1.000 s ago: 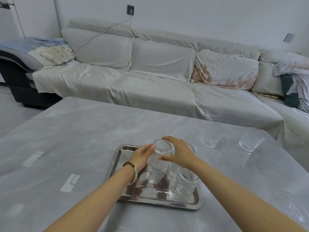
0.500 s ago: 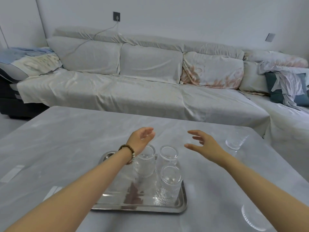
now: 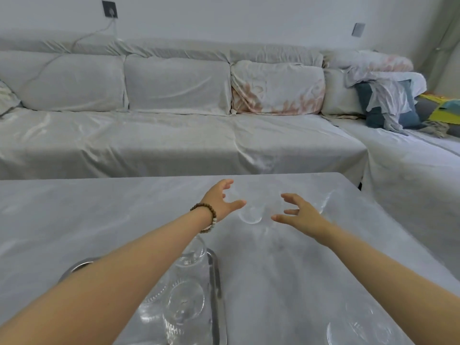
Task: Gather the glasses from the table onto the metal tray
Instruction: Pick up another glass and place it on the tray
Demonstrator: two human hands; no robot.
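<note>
A clear glass (image 3: 251,210) stands on the grey table between my two hands. My left hand (image 3: 220,199), with a bead bracelet on its wrist, is open just left of it. My right hand (image 3: 297,214) is open just right of it, and neither hand touches the glass. Another glass (image 3: 323,204) peeks out behind my right hand. A third glass (image 3: 358,329) stands near the table's front right. The metal tray (image 3: 215,282) lies under my left forearm, holding glasses (image 3: 185,302) that the arm partly hides.
The grey table (image 3: 99,220) ends at a far edge and a right corner close to the glasses. Behind it runs a long sofa (image 3: 174,140) under a pale cover, with cushions and clothes piled at its right end.
Both hands have left the glasses on the tray and reached forward across the table, coming up on either side of a glass near the far edge. The view has swung right.
</note>
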